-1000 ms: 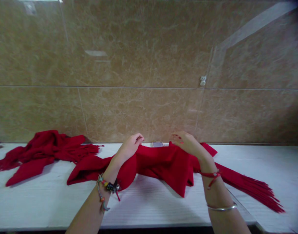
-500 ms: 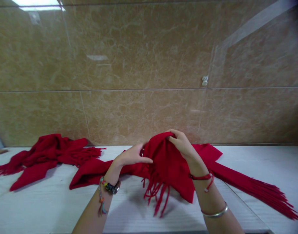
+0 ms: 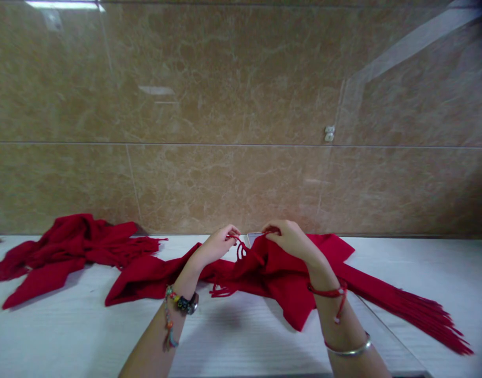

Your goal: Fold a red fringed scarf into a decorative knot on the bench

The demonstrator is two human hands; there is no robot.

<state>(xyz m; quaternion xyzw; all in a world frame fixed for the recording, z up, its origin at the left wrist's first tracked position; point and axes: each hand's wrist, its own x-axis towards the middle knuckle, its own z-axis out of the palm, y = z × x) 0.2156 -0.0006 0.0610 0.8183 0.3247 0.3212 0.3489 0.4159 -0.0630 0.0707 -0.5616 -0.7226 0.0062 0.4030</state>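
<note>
A red fringed scarf [image 3: 282, 273] lies bunched between my hands, partly lifted off the white table. My left hand [image 3: 217, 245] pinches some of its fringe strands at the far side. Gripping the upper edge of the same scarf is my right hand [image 3: 290, 239], fingers curled over the cloth. Loose strands hang between the two hands. To the right, a flat folded red scarf end [image 3: 406, 302] stretches out with its fringe spread; whether it belongs to the held scarf is hidden. More red cloth [image 3: 146, 278] extends under and beyond my left wrist.
A crumpled red scarf [image 3: 79, 247] lies at the left of the white table [image 3: 233, 346]. Behind the table rises a tiled brown wall [image 3: 225, 105] with a small white fixture [image 3: 329, 133]. A pale-edged flat item [image 3: 254, 239] shows between my hands at the wall.
My left hand has gone from an open thumb beside the cloth to pinching fringe strands. The hanging fringe was raised toward the wall, and the scarf dropped lower between my hands.
</note>
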